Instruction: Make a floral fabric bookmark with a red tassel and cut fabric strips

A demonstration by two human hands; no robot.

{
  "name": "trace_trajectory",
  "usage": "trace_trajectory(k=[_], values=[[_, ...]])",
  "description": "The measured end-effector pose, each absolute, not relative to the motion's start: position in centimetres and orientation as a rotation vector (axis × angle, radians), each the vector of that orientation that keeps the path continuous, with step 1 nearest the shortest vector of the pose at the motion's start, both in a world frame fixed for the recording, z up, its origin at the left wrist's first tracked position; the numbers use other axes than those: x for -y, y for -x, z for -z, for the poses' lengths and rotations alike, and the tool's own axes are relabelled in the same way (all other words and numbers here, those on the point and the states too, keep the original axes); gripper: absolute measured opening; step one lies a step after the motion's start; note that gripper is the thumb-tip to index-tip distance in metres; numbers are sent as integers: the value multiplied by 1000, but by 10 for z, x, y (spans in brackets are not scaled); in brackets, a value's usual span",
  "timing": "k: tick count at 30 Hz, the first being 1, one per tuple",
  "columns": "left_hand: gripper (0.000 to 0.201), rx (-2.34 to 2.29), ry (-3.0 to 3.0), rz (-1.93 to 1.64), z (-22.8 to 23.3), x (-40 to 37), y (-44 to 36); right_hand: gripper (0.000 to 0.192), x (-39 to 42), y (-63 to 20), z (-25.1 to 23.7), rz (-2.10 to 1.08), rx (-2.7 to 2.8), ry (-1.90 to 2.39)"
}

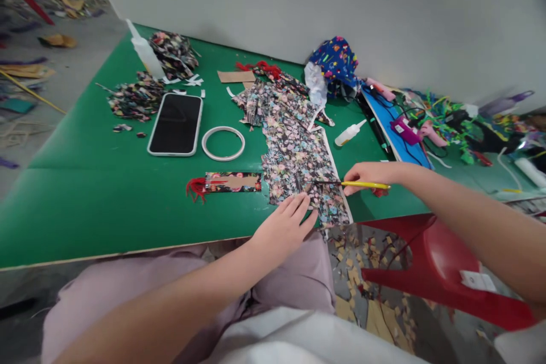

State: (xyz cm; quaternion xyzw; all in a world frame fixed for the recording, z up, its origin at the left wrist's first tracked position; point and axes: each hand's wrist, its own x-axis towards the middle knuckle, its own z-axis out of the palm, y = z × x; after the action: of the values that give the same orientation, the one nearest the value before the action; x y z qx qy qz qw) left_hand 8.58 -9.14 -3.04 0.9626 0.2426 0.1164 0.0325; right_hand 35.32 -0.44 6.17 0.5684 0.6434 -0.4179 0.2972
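At the table's near edge, left hand presses flat, fingers spread, on the floral fabric; right hand grips yellow-handled scissors.

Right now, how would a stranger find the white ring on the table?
On the green table, look just right of the black phone lying flat. The white ring lies there, left of the floral fabric. It is the only plain, hollow circle.

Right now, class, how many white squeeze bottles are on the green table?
2. One white bottle stands at the far left by fabric scraps; one smaller bottle lies right of the floral fabric. The right-hand clutter may hide more.
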Motion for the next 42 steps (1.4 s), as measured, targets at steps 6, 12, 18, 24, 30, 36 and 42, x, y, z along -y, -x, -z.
trace_trajectory(k=[6, 12, 18, 24, 30, 36, 42], values=[[47, -744, -2938, -399, 26, 93, -86, 54, 0, -358, -53, 1040, -1786, -1452], [68, -740, -2843, -411, 26, 88, -96, 54, 1, -354, -53, 1064, -1774, -1423], [74, -712, -2823, -352, 28, 87, -97, 58, 2, -342, -63, 1013, -1736, -1387], [73, -707, -2835, -333, 27, 87, -97, 61, -1, -340, -62, 890, -1734, -1340], [73, -697, -2846, -326, 28, 87, -98, 63, -3, -335, -63, 808, -1706, -1352], [74, -705, -2849, -304, 27, 87, -97, 66, -5, -327, -66, 713, -1657, -1362], [74, -701, -2847, -300, 27, 88, -98, 68, -8, -322, -65, 620, -1680, -1282]])
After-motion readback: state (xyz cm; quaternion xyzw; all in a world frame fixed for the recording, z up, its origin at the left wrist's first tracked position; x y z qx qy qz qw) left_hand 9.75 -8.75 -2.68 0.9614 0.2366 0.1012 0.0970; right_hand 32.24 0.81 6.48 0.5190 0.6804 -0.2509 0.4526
